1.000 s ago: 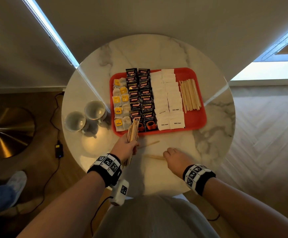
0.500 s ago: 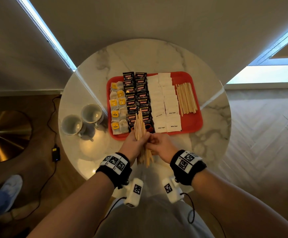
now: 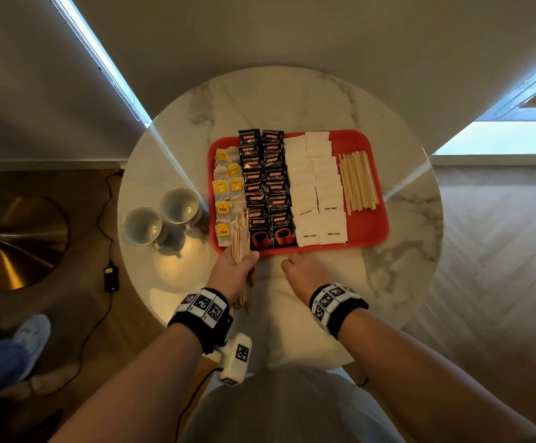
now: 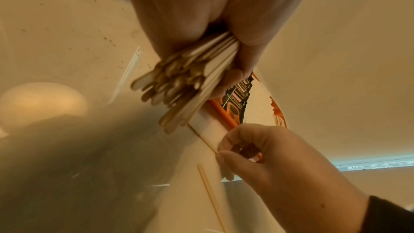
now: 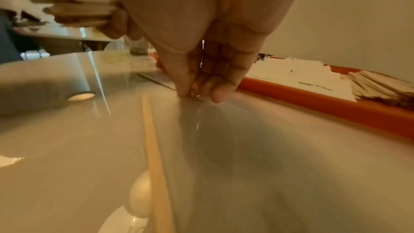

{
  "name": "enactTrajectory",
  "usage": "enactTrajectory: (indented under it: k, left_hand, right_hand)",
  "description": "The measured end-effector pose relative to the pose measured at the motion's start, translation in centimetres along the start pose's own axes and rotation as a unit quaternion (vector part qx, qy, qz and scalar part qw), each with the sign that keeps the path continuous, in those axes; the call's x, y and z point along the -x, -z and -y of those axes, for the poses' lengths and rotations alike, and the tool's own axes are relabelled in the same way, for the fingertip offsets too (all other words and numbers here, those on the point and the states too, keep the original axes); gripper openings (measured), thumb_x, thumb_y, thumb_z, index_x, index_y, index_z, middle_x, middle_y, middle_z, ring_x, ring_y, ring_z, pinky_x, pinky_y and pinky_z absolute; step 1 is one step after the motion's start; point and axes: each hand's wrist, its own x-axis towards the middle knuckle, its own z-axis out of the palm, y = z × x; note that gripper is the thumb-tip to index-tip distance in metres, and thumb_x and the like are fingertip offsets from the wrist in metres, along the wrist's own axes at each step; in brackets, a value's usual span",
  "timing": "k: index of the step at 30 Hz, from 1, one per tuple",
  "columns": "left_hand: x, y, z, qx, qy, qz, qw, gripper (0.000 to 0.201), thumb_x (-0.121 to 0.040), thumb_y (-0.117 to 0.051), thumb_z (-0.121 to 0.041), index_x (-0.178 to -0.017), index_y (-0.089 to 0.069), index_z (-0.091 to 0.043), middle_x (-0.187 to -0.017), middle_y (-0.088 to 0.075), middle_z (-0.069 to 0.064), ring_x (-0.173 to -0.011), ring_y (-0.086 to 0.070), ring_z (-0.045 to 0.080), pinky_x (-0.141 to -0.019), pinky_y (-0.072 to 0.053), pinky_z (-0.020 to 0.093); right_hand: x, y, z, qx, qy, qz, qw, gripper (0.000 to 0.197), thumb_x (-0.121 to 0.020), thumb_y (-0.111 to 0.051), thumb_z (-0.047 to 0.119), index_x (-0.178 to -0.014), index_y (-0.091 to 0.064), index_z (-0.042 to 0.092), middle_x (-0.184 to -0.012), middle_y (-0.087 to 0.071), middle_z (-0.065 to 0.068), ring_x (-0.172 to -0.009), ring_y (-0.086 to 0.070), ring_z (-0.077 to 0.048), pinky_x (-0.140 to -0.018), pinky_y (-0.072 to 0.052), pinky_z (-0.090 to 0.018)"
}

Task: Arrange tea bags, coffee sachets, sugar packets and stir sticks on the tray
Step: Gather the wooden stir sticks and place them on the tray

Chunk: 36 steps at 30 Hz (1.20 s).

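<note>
Gripping a stick bundle [image 3: 240, 241] in left hand [image 3: 235, 270] by the tray [image 3: 369, 233] | right hand [image 3: 302, 272] fingers [image 5: 197, 84] pinching at a worktop [image 3: 397, 270] stick, hold unclear | risk: bundle may fan and spill.

Round white marble surface [image 3: 397, 238], grey veining, glossy. Plain beige wall [image 3: 260, 36] behind. Bright light strip [image 3: 100, 59] upper left; window [image 3: 500, 139] at right. Dark wood floor [image 3: 78, 302] left, pale herringbone floor [image 3: 500, 251] right. Brass lamp base [image 3: 14, 244]; black cable [image 3: 103, 219] trailing to adapter [image 3: 111, 278].
</note>
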Motion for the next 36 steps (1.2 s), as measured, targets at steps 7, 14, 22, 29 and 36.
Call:
enactTrajectory:
  k: [7, 14, 22, 29, 36]
  left_hand:
    - [-0.3, 0.3, 0.4, 0.009, 0.014, 0.005, 1.000, 0.014, -0.095, -0.065, -0.027, -0.099, -0.060, -0.015, -0.072, -0.060, 0.004, -0.066, -0.057, 0.025, -0.071, -0.054, 0.046]
    - [-0.3, -0.9, -0.3, 0.072, 0.044, 0.042, 0.996, 0.009, -0.098, -0.062, -0.018, -0.097, -0.057, -0.011, -0.071, -0.062, 0.004, -0.061, -0.059, 0.020, -0.062, -0.053, 0.037]
    - [-0.4, -1.4, -1.5, 0.117, 0.068, 0.043, 0.990, 0.006, -0.099, -0.061, -0.012, -0.098, -0.057, -0.009, -0.068, -0.057, 0.003, -0.055, -0.054, 0.015, -0.059, -0.055, 0.034]
    - [-0.3, -1.6, -1.8, 0.116, 0.073, 0.054, 0.989, 0.014, -0.100, -0.060, -0.017, -0.110, -0.063, -0.008, -0.091, -0.074, 0.011, -0.083, -0.070, 0.026, -0.079, -0.058, 0.045]
    - [0.5, -4.7, -4.4, 0.156, 0.064, 0.120, 0.978, 0.023, -0.101, -0.057, -0.024, -0.118, -0.063, -0.010, -0.101, -0.073, 0.014, -0.089, -0.070, 0.029, -0.084, -0.058, 0.049]
  right_hand:
    - [2.2, 0.5, -1.4, -0.039, -0.061, 0.049, 0.996, 0.021, -0.094, -0.054, 0.014, -0.109, -0.064, 0.003, -0.107, -0.061, -0.012, -0.102, -0.059, -0.033, -0.081, -0.047, -0.039]
    - [5.3, -0.9, -1.3, -0.010, -0.039, 0.088, 0.995, 0.032, -0.100, -0.051, 0.026, -0.125, -0.054, 0.007, -0.126, -0.056, -0.012, -0.115, -0.054, -0.030, -0.096, -0.044, -0.038]
    - [6.0, -1.8, -0.3, 0.044, -0.045, 0.105, 0.993, 0.030, -0.099, -0.043, 0.003, -0.127, -0.053, 0.003, -0.125, -0.059, -0.017, -0.110, -0.060, -0.033, -0.087, -0.049, -0.040]
    - [5.9, 1.7, -1.4, -0.301, -0.154, 0.010, 0.941, 0.010, -0.096, -0.061, 0.026, -0.096, -0.064, 0.017, -0.086, -0.068, 0.000, -0.074, -0.061, -0.015, -0.064, -0.046, -0.020]
    - [2.8, 6.8, -0.4, -0.574, -0.144, -0.058, 0.804, 0.009, -0.095, -0.070, 0.020, -0.086, -0.071, 0.019, -0.068, -0.071, 0.002, -0.067, -0.070, -0.016, -0.063, -0.056, -0.025]
